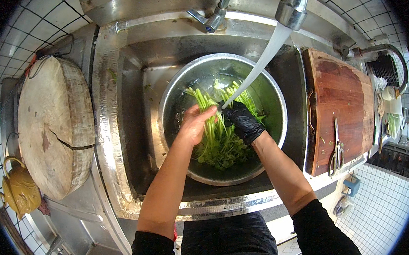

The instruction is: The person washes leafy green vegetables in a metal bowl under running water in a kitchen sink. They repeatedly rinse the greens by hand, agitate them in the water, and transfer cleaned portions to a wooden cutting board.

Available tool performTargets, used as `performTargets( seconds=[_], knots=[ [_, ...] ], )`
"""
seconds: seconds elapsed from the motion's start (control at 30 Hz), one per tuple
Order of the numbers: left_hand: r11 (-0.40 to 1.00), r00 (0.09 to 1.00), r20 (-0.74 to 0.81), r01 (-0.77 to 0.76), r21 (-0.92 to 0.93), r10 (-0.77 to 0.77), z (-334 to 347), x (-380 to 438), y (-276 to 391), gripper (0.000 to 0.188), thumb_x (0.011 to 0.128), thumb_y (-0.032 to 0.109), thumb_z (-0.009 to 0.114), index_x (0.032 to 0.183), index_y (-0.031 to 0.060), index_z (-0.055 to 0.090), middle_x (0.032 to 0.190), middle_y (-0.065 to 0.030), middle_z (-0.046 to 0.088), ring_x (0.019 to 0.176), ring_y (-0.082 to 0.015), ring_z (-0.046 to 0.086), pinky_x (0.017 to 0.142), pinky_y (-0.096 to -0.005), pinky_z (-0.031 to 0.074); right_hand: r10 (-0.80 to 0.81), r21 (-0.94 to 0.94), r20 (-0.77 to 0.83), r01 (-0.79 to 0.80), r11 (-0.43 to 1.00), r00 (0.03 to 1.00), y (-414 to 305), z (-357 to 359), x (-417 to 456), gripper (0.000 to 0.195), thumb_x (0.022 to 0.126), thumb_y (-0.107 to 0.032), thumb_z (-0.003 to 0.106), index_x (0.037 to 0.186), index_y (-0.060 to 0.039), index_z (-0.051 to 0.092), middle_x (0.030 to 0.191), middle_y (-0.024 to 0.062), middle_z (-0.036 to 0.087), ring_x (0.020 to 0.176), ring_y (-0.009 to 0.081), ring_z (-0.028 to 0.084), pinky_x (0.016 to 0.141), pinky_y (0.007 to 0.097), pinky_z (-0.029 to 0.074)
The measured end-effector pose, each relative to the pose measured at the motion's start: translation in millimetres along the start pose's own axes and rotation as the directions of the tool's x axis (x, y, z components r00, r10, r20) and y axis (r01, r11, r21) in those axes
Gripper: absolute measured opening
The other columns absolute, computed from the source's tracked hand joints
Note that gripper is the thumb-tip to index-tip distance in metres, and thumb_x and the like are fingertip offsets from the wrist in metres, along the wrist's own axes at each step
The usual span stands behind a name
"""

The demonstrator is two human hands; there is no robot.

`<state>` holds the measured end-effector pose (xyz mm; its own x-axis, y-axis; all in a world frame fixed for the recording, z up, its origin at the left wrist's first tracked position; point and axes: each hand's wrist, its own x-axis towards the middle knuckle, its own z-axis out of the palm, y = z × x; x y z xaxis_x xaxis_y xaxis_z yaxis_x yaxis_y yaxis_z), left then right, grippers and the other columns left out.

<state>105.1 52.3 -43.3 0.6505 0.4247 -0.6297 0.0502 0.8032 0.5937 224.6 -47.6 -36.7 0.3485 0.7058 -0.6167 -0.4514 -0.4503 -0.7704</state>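
Observation:
A bunch of leafy greens, like coriander [224, 152], hangs stems-up over a round steel basin [277, 149]. My bare left hand [195, 122] grips its pale green stems, thumb across the front. In a black glove, my right hand [241, 119] is curled against the right side of the bunch. Its fingertips are hidden by the stems and the water, so its hold is unclear. More green stems [247, 98] lie in the basin beyond that hand. A stream of water [260, 61] falls from the faucet [291, 15] onto the greens beside my gloved fingers.
The basin sits in a steel sink [139, 117]. To the left stands a thick, cracked round wooden chopping block [53, 127], near a yellow teapot [20, 190]. At right, scissors [337, 150] lie on a wooden cutting board [345, 100]. A second tap [214, 20] rises behind the sink.

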Motion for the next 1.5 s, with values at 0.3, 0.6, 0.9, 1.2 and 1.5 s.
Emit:
performTargets(
  seconds=[0.3, 0.6, 0.9, 1.2, 1.5],
  knots=[
    [0.985, 0.992, 0.092, 0.069, 0.156, -0.085, -9, -1, 11, 0.013, 0.076, 0.010, 0.063, 0.088, 0.0064, 0.058, 0.079, -0.0012, 0.059, 0.070, -0.0124, 0.056, 0.059, -0.0255, 0.045, 0.069, -0.179, 0.059, -0.058, 0.982, 0.996, -19, -3, -10, 0.031, 0.075, -0.031, 0.064, 0.086, -0.0026, 0.062, 0.070, 0.0031, 0.055, 0.059, 0.0104, 0.045, 0.048, 0.0256, 0.037],
    [0.944, 0.992, 0.060, 0.090, 0.316, -0.115, -3, -5, 18, 0.017, 0.077, 0.014, 0.058, 0.091, 0.0063, 0.053, 0.083, -0.0031, 0.057, 0.070, -0.0121, 0.054, 0.058, -0.0248, 0.039, 0.046, -0.272, -0.003, -0.045, 0.961, 0.999, -16, -3, -14, 0.035, 0.078, -0.032, 0.058, 0.098, -0.0025, 0.059, 0.076, 0.0032, 0.058, 0.065, 0.0098, 0.048, 0.053, 0.0236, 0.038],
    [0.930, 0.975, 0.038, 0.195, 0.310, -0.217, -13, -6, 23, 0.013, 0.076, 0.016, 0.057, 0.085, 0.0074, 0.053, 0.072, -0.0012, 0.054, 0.061, -0.0109, 0.049, 0.053, -0.0244, 0.037, -0.015, -0.386, -0.007, 0.011, 0.922, 1.000, -19, -32, -9, 0.036, 0.080, -0.027, 0.056, 0.106, -0.0016, 0.054, 0.078, 0.0045, 0.060, 0.060, 0.0107, 0.049, 0.054, 0.0235, 0.040],
    [0.995, 0.995, 0.011, 0.095, 0.035, -0.095, 0, -2, 12, 0.017, 0.075, 0.004, 0.060, 0.090, 0.0015, 0.054, 0.087, -0.0084, 0.058, 0.074, -0.0189, 0.058, 0.063, -0.0263, 0.051, -0.084, -0.331, 0.002, 0.080, 0.940, 0.996, -21, -3, -13, 0.046, 0.077, -0.033, 0.061, 0.110, -0.0029, 0.053, 0.104, 0.0133, 0.055, 0.096, 0.0197, 0.049, 0.081, 0.0291, 0.038],
    [0.957, 0.981, -0.029, 0.194, 0.214, -0.192, -3, 1, 17, 0.023, 0.073, 0.013, 0.061, 0.093, 0.0048, 0.052, 0.084, -0.0054, 0.056, 0.072, -0.0169, 0.058, 0.055, -0.0263, 0.043, -0.051, -0.448, 0.115, 0.097, 0.889, 0.992, -17, -12, 1, 0.051, 0.074, -0.038, 0.062, 0.110, -0.0024, 0.052, 0.100, 0.0140, 0.057, 0.090, 0.0198, 0.051, 0.080, 0.0307, 0.038]
  ],
)
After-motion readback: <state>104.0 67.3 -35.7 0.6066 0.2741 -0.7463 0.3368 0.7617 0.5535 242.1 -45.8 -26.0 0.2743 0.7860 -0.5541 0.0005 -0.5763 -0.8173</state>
